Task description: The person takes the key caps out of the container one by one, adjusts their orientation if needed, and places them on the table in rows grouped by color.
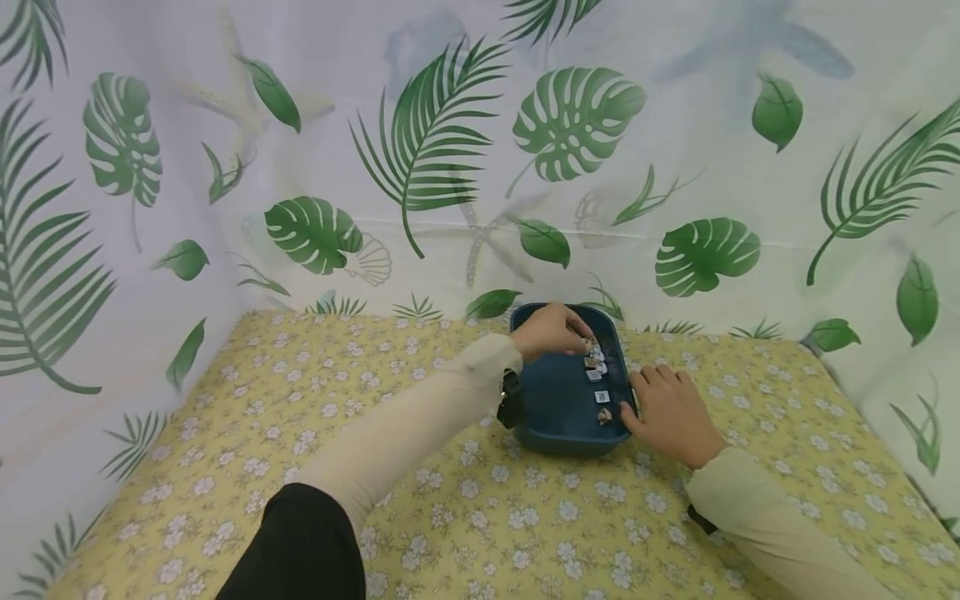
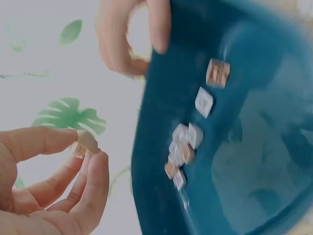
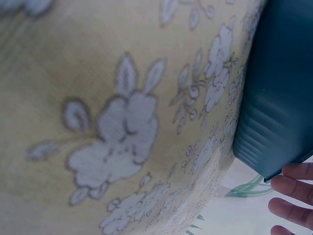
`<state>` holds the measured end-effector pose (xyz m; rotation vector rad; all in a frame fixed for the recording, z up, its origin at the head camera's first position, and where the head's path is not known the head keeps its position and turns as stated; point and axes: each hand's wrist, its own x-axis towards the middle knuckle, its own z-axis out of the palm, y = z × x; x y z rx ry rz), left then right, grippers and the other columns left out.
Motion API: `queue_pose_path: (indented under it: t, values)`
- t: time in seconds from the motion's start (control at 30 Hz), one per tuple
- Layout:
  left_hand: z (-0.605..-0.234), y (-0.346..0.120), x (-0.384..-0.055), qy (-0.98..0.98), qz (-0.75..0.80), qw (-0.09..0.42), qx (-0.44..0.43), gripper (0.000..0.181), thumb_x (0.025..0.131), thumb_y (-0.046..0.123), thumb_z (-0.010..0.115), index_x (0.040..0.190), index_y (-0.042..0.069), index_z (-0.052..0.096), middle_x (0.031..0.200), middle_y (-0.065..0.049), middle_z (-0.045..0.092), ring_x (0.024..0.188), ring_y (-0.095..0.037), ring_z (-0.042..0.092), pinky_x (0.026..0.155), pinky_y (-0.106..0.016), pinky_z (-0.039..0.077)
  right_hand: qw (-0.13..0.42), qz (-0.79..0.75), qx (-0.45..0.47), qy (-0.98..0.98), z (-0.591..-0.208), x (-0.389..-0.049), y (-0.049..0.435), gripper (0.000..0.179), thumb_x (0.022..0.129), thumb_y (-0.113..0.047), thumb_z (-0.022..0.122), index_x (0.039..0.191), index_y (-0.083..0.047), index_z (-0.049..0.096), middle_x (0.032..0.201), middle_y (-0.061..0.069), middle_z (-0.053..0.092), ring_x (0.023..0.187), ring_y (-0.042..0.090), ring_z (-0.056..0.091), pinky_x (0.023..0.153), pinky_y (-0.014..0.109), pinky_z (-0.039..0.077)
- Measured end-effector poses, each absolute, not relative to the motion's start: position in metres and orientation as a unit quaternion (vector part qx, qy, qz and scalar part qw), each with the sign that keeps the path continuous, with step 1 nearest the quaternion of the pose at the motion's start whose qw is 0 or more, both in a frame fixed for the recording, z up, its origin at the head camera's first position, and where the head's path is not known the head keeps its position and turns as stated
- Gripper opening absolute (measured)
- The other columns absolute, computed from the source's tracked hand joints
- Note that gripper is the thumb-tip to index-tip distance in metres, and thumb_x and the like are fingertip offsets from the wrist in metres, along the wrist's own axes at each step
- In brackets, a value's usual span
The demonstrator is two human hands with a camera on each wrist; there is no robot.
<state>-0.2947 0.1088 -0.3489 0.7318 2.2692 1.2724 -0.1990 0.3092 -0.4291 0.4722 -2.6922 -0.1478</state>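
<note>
My left hand [image 1: 551, 331] is over the far part of a dark blue plastic basin [image 1: 553, 404]. In the left wrist view its thumb and fingertips pinch a small beige-and-brown block [image 2: 87, 142]. Along the basin's right side lie several small white and brown blocks, among them a white block [image 2: 204, 102] and a brown block [image 2: 218, 73]; some are clustered together. My right hand [image 1: 675, 415] holds the basin's right rim, thumb over the edge and fingers on the outside. The right wrist view shows its fingers [image 3: 293, 188] beside the outer wall.
The basin stands on a table with a yellow flowered cloth [image 1: 442, 500], close to the back edge. Behind it hangs a white curtain [image 1: 450, 275] with green leaf prints, which also runs down both sides.
</note>
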Motion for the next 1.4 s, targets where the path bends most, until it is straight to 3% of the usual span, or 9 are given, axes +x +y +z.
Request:
queue_pose_path:
  t: [0.13,0.23,0.33,0.5,0.73,0.97,1.23,1.4]
  values:
    - [-0.348,0.081,-0.275,0.779,0.487,0.264,0.293,0.028,0.091,0.005,0.059,0.118,-0.001,0.063,0.113,-0.017,0.063,0.098,-0.027,0.063,0.077,-0.023,0.053,0.18,-0.053,0.156,-0.97,-0.429,-0.198,0.307,0.039,0.086,-0.029,0.06,0.106,0.005,0.062,0.096,0.02,0.062,0.089,0.035,0.057,0.075,0.051,0.045]
    - [-0.348,0.059,-0.261,0.753,0.504,0.289,0.31,0.029,0.092,0.006,0.058,0.121,0.0,0.06,0.119,-0.017,0.06,0.102,-0.026,0.062,0.084,-0.026,0.053,0.176,-0.054,0.155,-0.971,-0.428,-0.198,0.307,0.04,0.086,-0.028,0.06,0.107,0.006,0.061,0.097,0.021,0.062,0.09,0.036,0.057,0.076,0.052,0.046]
    - [-0.351,0.038,-0.25,0.73,0.526,0.307,0.311,0.031,0.093,0.008,0.057,0.124,0.001,0.058,0.126,-0.016,0.058,0.109,-0.025,0.06,0.092,-0.029,0.051,0.18,-0.055,0.158,-0.969,-0.429,-0.199,0.307,0.039,0.086,-0.028,0.061,0.106,0.006,0.061,0.097,0.021,0.062,0.09,0.036,0.057,0.076,0.052,0.046]
    - [-0.355,0.01,-0.235,0.706,0.559,0.315,0.301,0.032,0.095,0.008,0.055,0.125,0.001,0.057,0.124,-0.016,0.058,0.105,-0.018,0.062,0.094,-0.031,0.051,0.178,-0.051,0.157,-0.97,-0.43,-0.198,0.309,0.038,0.086,-0.027,0.06,0.105,0.005,0.061,0.097,0.021,0.062,0.09,0.036,0.057,0.077,0.052,0.045]
    - [-0.36,-0.022,-0.223,0.703,0.579,0.287,0.297,0.032,0.096,0.014,0.054,0.127,0.007,0.057,0.126,-0.015,0.054,0.099,-0.014,0.061,0.091,-0.032,0.051,0.177,-0.046,0.156,-0.971,-0.429,-0.198,0.309,0.039,0.086,-0.027,0.06,0.106,0.005,0.061,0.097,0.021,0.062,0.091,0.037,0.057,0.077,0.053,0.046]
    - [-0.368,-0.051,-0.216,0.697,0.606,0.261,0.279,0.035,0.095,0.012,0.055,0.129,0.003,0.053,0.133,-0.017,0.05,0.096,-0.01,0.062,0.092,-0.032,0.051,0.193,-0.045,0.167,-0.966,-0.43,-0.199,0.308,0.038,0.085,-0.027,0.061,0.104,0.006,0.061,0.095,0.021,0.062,0.088,0.037,0.058,0.074,0.052,0.046]
    - [-0.378,-0.078,-0.204,0.723,0.611,0.218,0.238,0.033,0.092,0.016,0.06,0.123,0.002,0.057,0.128,-0.019,0.055,0.108,-0.031,0.059,0.094,-0.038,0.05,0.194,-0.04,0.17,-0.965,-0.427,-0.198,0.306,0.038,0.085,-0.026,0.06,0.104,0.007,0.061,0.094,0.022,0.062,0.088,0.037,0.058,0.075,0.052,0.046]
    - [-0.386,-0.095,-0.202,0.761,0.598,0.177,0.182,0.029,0.091,0.014,0.062,0.117,0.003,0.061,0.123,-0.02,0.059,0.108,-0.029,0.061,0.087,-0.038,0.053,0.191,-0.04,0.166,-0.967,-0.429,-0.2,0.308,0.038,0.085,-0.026,0.061,0.104,0.007,0.061,0.095,0.022,0.063,0.088,0.037,0.058,0.074,0.053,0.046]
